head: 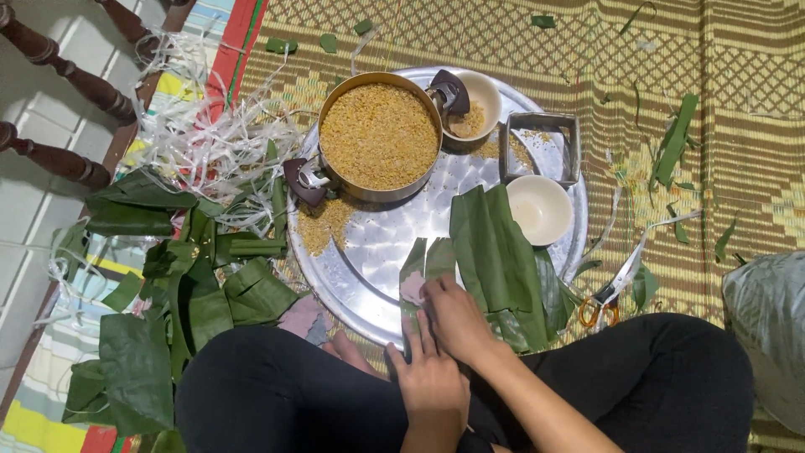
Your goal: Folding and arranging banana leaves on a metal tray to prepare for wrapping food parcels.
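Note:
My left hand (432,377) lies flat at the near rim of a round metal tray (377,252), fingers pointing up onto a folded green leaf piece (425,262). My right hand (457,317) presses down on the same leaf piece, just to its right. A stack of long green leaves (495,252) rests on the tray beside my right hand. A metal pot (379,134) full of yellow grain stands at the tray's back.
On the tray are a white bowl with grain (478,105), an empty white bowl (539,208) and a square metal mould (541,144). Scissors (610,289) lie to the right on the woven mat. Cut leaves (168,285) and white strips (210,134) pile on the left, near chair legs (59,67).

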